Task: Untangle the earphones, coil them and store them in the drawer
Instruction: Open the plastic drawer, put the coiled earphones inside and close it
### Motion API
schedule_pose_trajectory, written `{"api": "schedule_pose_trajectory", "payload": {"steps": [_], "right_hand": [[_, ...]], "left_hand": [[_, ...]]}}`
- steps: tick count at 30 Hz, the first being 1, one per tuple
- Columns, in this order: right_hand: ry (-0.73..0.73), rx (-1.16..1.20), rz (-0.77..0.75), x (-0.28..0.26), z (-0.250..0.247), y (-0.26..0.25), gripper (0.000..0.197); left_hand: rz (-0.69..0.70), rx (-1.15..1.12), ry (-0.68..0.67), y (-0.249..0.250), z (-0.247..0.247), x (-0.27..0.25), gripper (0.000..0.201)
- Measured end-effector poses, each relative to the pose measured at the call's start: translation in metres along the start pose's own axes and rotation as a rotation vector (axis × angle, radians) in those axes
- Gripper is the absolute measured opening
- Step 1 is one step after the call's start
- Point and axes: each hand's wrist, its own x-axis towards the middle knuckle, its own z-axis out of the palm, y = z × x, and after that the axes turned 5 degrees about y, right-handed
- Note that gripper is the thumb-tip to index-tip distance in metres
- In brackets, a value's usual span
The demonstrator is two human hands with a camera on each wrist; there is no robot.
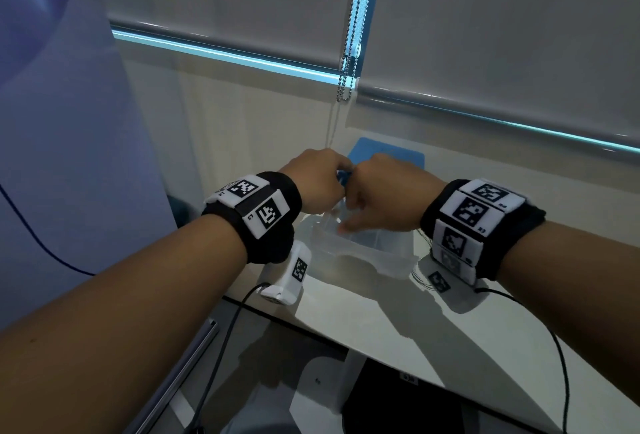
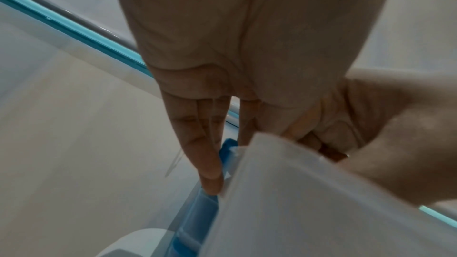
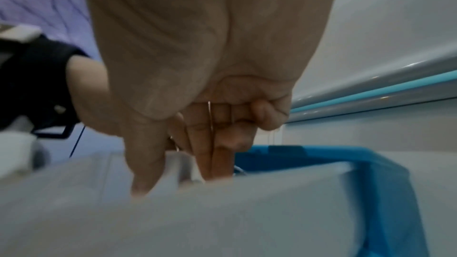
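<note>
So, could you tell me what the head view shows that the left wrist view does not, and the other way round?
Only the head view shows the beaded blind chain, both marker wristbands and the translucent drawer's open front on the desk. Only the left wrist view shows the left hand's straight fingers reaching down beside the blue frame. Both show the two hands meeting over the drawer; neither shows the earphones clearly.
</note>
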Motion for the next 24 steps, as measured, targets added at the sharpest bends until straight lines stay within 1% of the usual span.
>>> {"api": "schedule_pose_trajectory", "payload": {"steps": [2, 5, 7, 8, 11, 12, 13, 15, 16, 19, 22, 24], "right_hand": [[0.024, -0.028, 0.052, 0.006, 0.005, -0.003, 0.048], [0.065, -0.065, 0.111, 0.013, 0.009, -0.004, 0.027], [0.082, -0.085, 0.140, 0.015, 0.009, -0.003, 0.019], [0.082, -0.082, 0.153, 0.017, 0.008, -0.003, 0.021], [0.082, -0.002, 0.167, 0.019, 0.003, 0.003, 0.037], [0.098, 0.044, 0.159, 0.017, 0.000, 0.006, 0.039], [0.114, 0.083, 0.144, 0.015, -0.003, 0.010, 0.033], [0.136, 0.128, 0.103, 0.008, -0.007, 0.017, 0.012], [0.128, 0.127, 0.072, 0.003, -0.008, 0.020, 0.008], [0.050, -0.002, -0.042, -0.006, -0.006, 0.025, 0.015], [0.019, -0.114, -0.067, -0.005, -0.003, 0.023, 0.017], [0.003, -0.158, -0.064, -0.002, -0.002, 0.020, 0.014]], "left_hand": [[0.000, -0.011, 0.001, 0.000, 0.000, -0.001, 0.038], [-0.008, -0.005, 0.009, 0.000, 0.000, -0.001, 0.036], [-0.011, -0.005, 0.014, 0.001, 0.000, -0.001, 0.035], [-0.012, -0.005, 0.015, 0.001, 0.000, -0.001, 0.036], [-0.007, -0.025, 0.011, 0.000, -0.001, -0.002, 0.033], [-0.005, -0.028, 0.010, -0.001, -0.001, -0.002, 0.032], [-0.005, -0.028, 0.010, -0.001, 0.000, -0.002, 0.032], [-0.009, -0.020, 0.014, -0.001, 0.000, -0.002, 0.037], [-0.012, -0.016, 0.013, -0.001, -0.001, -0.002, 0.041], [-0.023, 0.000, 0.005, 0.002, -0.002, -0.003, 0.048], [-0.013, 0.004, 0.005, 0.003, -0.002, -0.004, 0.048], [-0.001, 0.010, 0.015, 0.003, -0.002, -0.004, 0.046]]}}
